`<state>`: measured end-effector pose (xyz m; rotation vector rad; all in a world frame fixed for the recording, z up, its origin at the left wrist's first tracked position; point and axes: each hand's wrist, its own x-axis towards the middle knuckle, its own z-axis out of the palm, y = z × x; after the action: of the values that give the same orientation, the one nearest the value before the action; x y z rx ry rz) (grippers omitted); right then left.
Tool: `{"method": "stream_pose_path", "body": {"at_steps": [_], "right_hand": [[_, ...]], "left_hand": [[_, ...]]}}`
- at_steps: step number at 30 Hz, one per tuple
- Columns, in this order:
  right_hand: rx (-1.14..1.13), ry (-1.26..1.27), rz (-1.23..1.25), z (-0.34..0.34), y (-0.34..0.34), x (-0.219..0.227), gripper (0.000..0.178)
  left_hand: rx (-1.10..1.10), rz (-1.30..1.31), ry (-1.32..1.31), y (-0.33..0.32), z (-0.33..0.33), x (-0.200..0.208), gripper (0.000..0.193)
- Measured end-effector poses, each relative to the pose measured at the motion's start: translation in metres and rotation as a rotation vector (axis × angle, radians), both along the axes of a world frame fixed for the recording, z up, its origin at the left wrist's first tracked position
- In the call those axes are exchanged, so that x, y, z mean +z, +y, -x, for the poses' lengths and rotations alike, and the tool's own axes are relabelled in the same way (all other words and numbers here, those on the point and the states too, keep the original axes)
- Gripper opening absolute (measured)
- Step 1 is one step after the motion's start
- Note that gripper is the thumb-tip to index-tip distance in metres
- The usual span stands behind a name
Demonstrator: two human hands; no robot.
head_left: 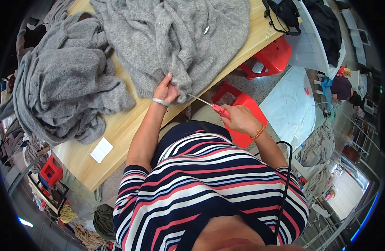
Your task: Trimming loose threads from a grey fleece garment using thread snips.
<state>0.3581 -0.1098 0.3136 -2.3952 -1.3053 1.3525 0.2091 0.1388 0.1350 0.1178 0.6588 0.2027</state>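
A grey knitted garment (142, 50) lies spread on the wooden table, reaching its near edge. At its near hem my left hand (165, 90) grips the knit, thumb on top and fingers partly hidden in the fabric. My right hand (241, 119) is wrapped round a red-handled tool (219, 110) with a slim, pointed metal shaft. The tip of that shaft points left and is close to the bunched hem beside my left hand; whether it touches the yarn I cannot tell. The tool's exact kind is not clear.
To the left, more grey knitwear (71, 75) is heaped on the table (86, 167), near a white paper slip (101, 150). Red stools (246, 109) stand at the table's right. Farther right are a white bin (315, 46) with dark cloth, a pale sheet (290, 104) and another person (345, 88).
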Motion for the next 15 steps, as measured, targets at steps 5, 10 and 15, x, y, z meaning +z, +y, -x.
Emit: {"method": "stream_pose_path", "body": {"at_steps": [5,10,15], "right_hand": [[0.026,0.073,-0.042,-0.002,0.003,0.002,0.041],[-0.024,0.059,-0.082,-0.012,0.003,0.002,0.038],[-0.076,0.044,-0.101,-0.019,-0.007,-0.016,0.035]], "left_hand": [[-0.067,-0.017,-0.055,0.000,-0.001,0.016,0.036],[-0.468,-1.107,0.428,-0.030,0.007,0.038,0.041],[-0.960,-1.779,0.665,-0.017,0.008,0.045,0.047]]}}
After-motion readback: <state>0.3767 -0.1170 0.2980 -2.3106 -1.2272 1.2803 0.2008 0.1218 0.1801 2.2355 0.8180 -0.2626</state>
